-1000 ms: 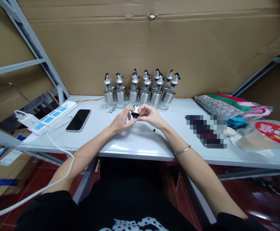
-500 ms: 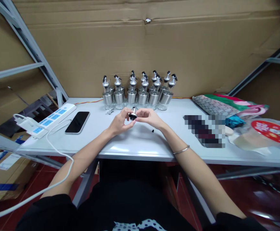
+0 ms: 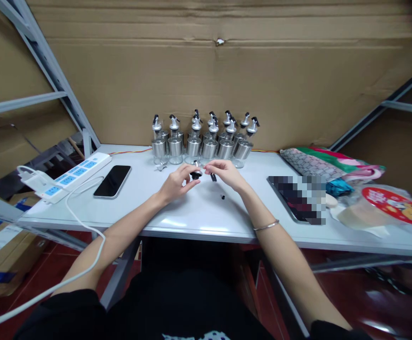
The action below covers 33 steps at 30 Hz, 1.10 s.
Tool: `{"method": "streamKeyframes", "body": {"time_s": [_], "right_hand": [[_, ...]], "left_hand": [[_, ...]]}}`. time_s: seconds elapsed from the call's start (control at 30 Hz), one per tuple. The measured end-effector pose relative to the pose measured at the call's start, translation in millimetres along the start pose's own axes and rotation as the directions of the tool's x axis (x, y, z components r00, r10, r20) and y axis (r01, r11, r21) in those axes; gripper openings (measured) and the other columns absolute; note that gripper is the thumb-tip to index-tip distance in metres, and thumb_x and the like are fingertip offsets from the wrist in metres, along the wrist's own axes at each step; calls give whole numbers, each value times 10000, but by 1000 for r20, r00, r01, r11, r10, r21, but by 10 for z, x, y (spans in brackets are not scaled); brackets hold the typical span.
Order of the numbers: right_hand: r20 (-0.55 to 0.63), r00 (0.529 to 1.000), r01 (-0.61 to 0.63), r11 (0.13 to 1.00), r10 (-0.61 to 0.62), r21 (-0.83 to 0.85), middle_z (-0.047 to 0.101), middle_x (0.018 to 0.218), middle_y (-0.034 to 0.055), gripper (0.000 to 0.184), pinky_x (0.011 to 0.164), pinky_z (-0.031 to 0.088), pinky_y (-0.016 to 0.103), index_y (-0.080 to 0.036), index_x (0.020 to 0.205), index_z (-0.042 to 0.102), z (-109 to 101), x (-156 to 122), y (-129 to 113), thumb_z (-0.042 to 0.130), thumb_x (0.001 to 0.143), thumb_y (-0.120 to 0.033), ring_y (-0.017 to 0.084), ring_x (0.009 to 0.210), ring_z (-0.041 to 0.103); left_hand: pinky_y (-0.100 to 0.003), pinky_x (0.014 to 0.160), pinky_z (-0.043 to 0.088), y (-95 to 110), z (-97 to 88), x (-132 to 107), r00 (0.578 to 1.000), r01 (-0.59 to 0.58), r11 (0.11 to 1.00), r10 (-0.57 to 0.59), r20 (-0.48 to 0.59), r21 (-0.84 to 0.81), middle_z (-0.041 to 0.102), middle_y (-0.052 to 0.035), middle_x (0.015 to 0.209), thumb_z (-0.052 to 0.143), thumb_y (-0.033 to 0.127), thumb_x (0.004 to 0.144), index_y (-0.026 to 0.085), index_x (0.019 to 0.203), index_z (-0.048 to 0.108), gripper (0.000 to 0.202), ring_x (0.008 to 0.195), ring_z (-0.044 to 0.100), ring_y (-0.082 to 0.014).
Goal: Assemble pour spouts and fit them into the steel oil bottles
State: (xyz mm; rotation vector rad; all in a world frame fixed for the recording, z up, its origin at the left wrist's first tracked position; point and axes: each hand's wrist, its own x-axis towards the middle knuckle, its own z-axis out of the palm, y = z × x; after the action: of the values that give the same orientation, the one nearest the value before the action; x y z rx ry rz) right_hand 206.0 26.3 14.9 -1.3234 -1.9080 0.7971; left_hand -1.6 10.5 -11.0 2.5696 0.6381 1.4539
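Note:
My left hand [image 3: 176, 183] pinches a bottle pourer [image 3: 195, 175] with a black ribbed stopper and a silver spout pointing up. My right hand [image 3: 226, 173] is just to the right of it, fingertips drawn together close to the spout. Directly below those fingers shows a small black piece [image 3: 213, 177]; whether they grip it or it lies on the table, I cannot tell. A small dark cap-like part [image 3: 223, 197] lies on the table nearer to me. Behind my hands stand rows of glass and steel bottles [image 3: 193, 147], several topped with similar pourers.
A small clear or silver part [image 3: 161, 166] lies before the bottles. On the left are a phone [image 3: 113, 181], a power strip [image 3: 74, 174] and a white cable [image 3: 101, 250]. To the right are a blurred-out flat object [image 3: 298, 200], a patterned bag [image 3: 308, 163] and a red-lidded cup [image 3: 397, 205].
My right hand has drawn slightly away from the pourer's stopper, and the black piece below its fingers has come into view. My left hand keeps hold of the pourer. The view has shifted slightly.

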Motion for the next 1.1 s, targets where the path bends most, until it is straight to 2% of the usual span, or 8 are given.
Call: {"method": "streamKeyframes", "body": {"time_s": [0.13, 0.27, 0.43, 0.6, 0.77, 0.93, 1.03, 1.1], "right_hand": [[-89, 975, -221, 924, 203, -313, 666, 1006, 70, 218, 874, 490, 402, -131, 969, 644, -15, 66, 190, 581, 890, -324, 198, 953, 623], [-72, 933, -340, 797, 352, -499, 613, 1142, 79, 259, 853, 515, 394, -164, 1106, 603, -1, 106, 255, 556, 914, -333, 192, 991, 609], [-13, 878, -386, 692, 478, -610, 600, 1164, 88, 294, 842, 524, 397, -158, 1153, 580, -17, 247, 165, 567, 909, -322, 198, 995, 609], [39, 846, -401, 683, 532, -611, 610, 1135, 91, 293, 816, 534, 379, -142, 1140, 585, -13, 363, 114, 571, 907, -320, 189, 959, 619], [28, 887, -394, 786, 462, -477, 605, 1149, 85, 271, 827, 527, 375, -160, 1125, 594, -50, 287, 162, 571, 906, -317, 192, 980, 611], [84, 959, -260, 958, 270, -119, 644, 915, 30, 178, 672, 528, 290, -123, 967, 609, -120, 161, 115, 580, 896, -284, 129, 758, 618], [102, 988, -127, 981, 112, 149, 620, 713, -11, 68, 576, 469, 225, -132, 829, 578, -99, 121, 44, 596, 839, -196, 73, 577, 546], [109, 994, -62, 955, 31, 291, 583, 607, -33, 97, 534, 433, 219, -144, 753, 568, -71, 102, 5, 634, 768, -213, 65, 513, 500]], "left_hand": [[-236, 661, 472, -12, 1, -1, 1000, 10, 1000, -10, -5, 20, 570, -4, 874, 579, 261, 883, 196, 1085, 485, 232, 568, 486, -69], [-214, 617, 456, -29, 22, -15, 1000, 19, 1000, -19, 12, 18, 533, 3, 876, 612, 240, 840, 197, 978, 470, 203, 566, 461, -61], [-203, 598, 462, -28, 35, -22, 999, 6, 1000, -6, 52, 1, 530, -9, 909, 575, 154, 793, 200, 953, 453, 207, 598, 493, -65], [-220, 629, 477, -13, 37, -26, 999, -3, 1000, 3, 54, -3, 570, -14, 927, 559, 154, 799, 200, 985, 452, 220, 591, 519, -63], [-244, 652, 484, -16, 25, -15, 996, 15, 1000, -15, 88, 1, 593, -25, 904, 576, 185, 804, 190, 948, 472, 178, 649, 545, -94], [-296, 716, 495, -16, -1, 15, 988, 47, 999, -48, 147, 14, 604, -50, 896, 622, 294, 816, 187, 898, 494, 186, 799, 581, -161], [-301, 727, 499, -13, -10, 18, 981, 69, 997, -71, 178, 18, 610, -52, 896, 619, 287, 814, 186, 902, 502, 178, 812, 591, -169], [-300, 734, 502, -17, -7, 10, 978, 83, 996, -85, 189, 17, 615, -51, 898, 613, 270, 811, 183, 909, 504, 170, 805, 595, -166]]}}
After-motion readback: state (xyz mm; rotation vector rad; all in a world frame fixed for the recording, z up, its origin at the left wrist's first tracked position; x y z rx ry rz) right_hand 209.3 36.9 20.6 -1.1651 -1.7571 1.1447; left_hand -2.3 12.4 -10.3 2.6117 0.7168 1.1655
